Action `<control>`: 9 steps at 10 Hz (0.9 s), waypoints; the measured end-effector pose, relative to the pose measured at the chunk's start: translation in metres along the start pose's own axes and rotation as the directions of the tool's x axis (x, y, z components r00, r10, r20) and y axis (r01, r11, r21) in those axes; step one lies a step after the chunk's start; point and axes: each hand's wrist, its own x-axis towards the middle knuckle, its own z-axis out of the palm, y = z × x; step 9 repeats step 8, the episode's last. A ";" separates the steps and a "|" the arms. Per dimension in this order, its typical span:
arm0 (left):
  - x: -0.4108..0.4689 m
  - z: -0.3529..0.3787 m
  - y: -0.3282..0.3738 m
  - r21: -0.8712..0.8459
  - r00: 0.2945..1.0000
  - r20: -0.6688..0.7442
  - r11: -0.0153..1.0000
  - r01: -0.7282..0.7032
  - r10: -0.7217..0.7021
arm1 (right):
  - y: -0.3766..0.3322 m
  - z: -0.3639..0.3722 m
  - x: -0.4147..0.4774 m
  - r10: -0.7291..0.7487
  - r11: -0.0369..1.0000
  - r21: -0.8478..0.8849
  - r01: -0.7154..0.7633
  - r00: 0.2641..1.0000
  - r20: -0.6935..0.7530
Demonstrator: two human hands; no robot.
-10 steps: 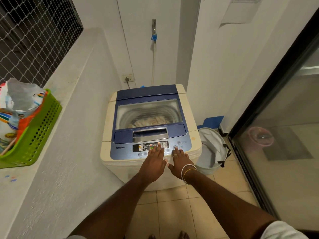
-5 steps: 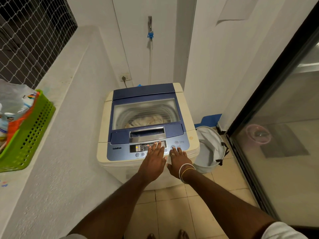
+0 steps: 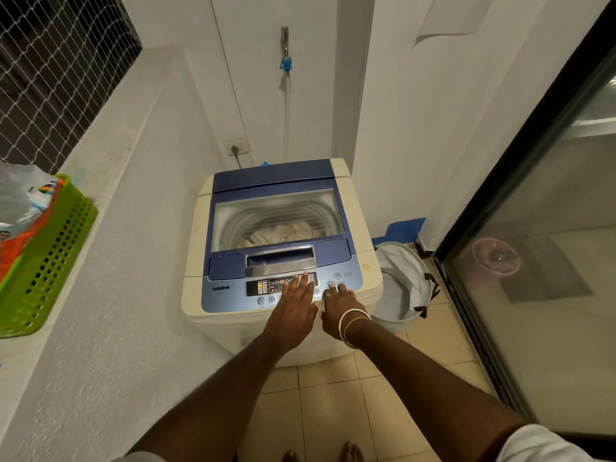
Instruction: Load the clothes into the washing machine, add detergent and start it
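Note:
A cream top-loading washing machine with a blue lid stands against the wall. The lid is down, and pale clothes show through its window. Lights glow on the control panel. My left hand lies flat on the panel, fingers straight over the display. My right hand, with bangles at the wrist, rests beside it, its fingertips touching the round buttons at the panel's right end.
A grey laundry basket sits on the tiled floor right of the machine. A green plastic basket with bags stands on the left ledge. A glass sliding door runs along the right. A tap and hose hang on the back wall.
Both hands stay on the control panel. The view has shifted slightly, so the green basket sits further toward the left edge.

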 end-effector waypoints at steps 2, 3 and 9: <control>-0.001 0.007 0.000 -0.030 0.999 -0.036 0.999 -0.023 0.022 | 0.009 -0.021 0.002 0.066 0.996 0.060 -0.068 0.997 0.033; -0.009 0.007 0.003 -0.044 0.999 -0.043 0.999 -0.021 0.019 | 0.004 -0.027 0.003 0.059 0.998 -0.028 -0.057 0.997 0.059; -0.071 -0.011 -0.016 -0.015 0.999 -0.034 1.000 0.026 -0.026 | -0.028 -0.005 -0.037 -0.086 0.992 0.079 0.096 0.989 -0.123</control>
